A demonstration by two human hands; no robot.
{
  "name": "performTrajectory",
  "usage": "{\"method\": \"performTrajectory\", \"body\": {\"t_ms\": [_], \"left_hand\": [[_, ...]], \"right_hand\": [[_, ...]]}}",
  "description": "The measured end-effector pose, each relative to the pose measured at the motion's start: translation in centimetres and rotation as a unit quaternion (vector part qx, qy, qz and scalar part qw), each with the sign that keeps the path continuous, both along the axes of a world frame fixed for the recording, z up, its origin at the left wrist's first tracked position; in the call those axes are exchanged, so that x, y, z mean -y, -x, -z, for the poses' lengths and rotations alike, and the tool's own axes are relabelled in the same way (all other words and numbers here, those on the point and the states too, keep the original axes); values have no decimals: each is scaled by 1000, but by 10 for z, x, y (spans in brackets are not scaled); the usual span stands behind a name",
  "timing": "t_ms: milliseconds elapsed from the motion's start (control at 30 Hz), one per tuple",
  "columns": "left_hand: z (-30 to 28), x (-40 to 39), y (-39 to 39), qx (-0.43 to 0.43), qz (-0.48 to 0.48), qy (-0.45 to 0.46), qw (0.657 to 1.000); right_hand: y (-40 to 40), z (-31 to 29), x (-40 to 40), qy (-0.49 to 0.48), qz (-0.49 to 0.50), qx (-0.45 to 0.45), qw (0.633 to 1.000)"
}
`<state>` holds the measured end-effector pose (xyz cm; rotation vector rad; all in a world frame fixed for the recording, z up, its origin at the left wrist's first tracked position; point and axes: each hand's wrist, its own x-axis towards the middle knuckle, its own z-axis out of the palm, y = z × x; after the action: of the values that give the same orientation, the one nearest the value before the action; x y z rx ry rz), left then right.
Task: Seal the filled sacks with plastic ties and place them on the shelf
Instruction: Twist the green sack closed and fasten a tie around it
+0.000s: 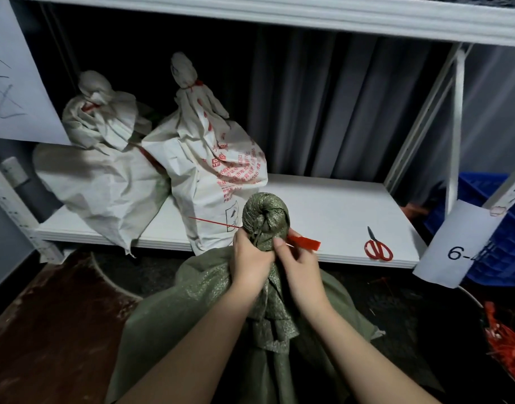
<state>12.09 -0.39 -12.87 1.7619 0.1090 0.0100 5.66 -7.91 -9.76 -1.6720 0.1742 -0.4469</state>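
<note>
A green woven sack (pixel 209 310) stands on the floor in front of the shelf, its top twisted into a bunch (pixel 265 217). My left hand (pixel 252 258) grips the sack's neck just under the bunch. My right hand (pixel 297 259) pinches a red plastic tie (pixel 306 243) at the neck; the tie's thin tail sticks out to the left past the bunch. Two white sacks (pixel 104 158) (pixel 218 158), each tied with a red tie, sit on the white shelf board (pixel 323 205) at the left.
Red-handled scissors (pixel 377 247) lie near the shelf's front right edge. A bin of red ties (pixel 507 345) sits at the lower right, a blue crate (pixel 495 228) behind a paper label (pixel 460 246). An upper shelf (pixel 279 13) overhangs. Paper sheet (pixel 14 77) hangs left.
</note>
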Motion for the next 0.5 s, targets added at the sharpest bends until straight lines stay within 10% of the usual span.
{"method": "performTrajectory", "body": {"t_ms": [500], "left_hand": [[-37, -17, 24, 13, 146, -65, 987]], "right_hand": [[-8, -1, 3, 1, 98, -17, 995]]}}
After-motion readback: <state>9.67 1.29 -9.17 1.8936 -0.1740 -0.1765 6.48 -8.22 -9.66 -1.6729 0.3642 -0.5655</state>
